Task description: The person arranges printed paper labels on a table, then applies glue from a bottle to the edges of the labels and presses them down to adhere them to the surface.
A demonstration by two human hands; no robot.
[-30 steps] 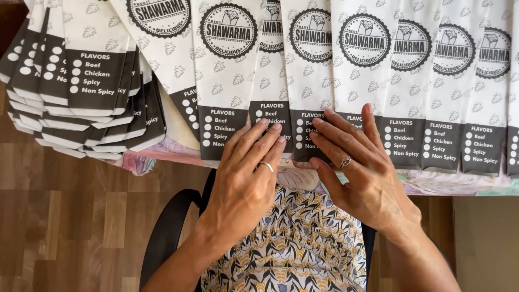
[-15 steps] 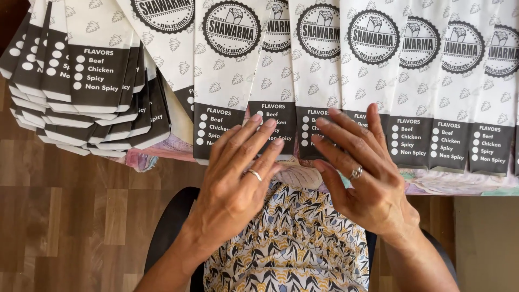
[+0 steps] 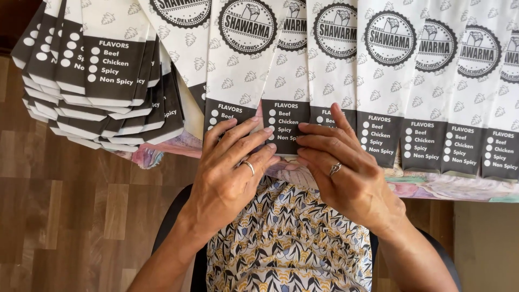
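Observation:
A fanned row of white paper food bags [image 3: 389,81] with round black emblems and black bottom bands lies across the table. My left hand [image 3: 230,173], a ring on one finger, rests with fingers spread on the bottom band of one bag [image 3: 238,65]. My right hand [image 3: 346,173], also ringed, lies beside it with fingertips on the black band of the neighbouring bag [image 3: 284,124]. The fingertips of both hands nearly meet over that band. Neither hand grips anything; both press flat on the paper.
A thick fanned stack of the same bags [image 3: 97,86] sits at the upper left. A floral tablecloth edge [image 3: 443,189] shows under the bags. Below are my patterned lap [image 3: 286,243], a dark chair seat and a wooden floor [image 3: 70,205].
The view has shifted so the bags sit lower and nearer. Both hands have drawn closer together, fingertips now almost touching over one bag's black band.

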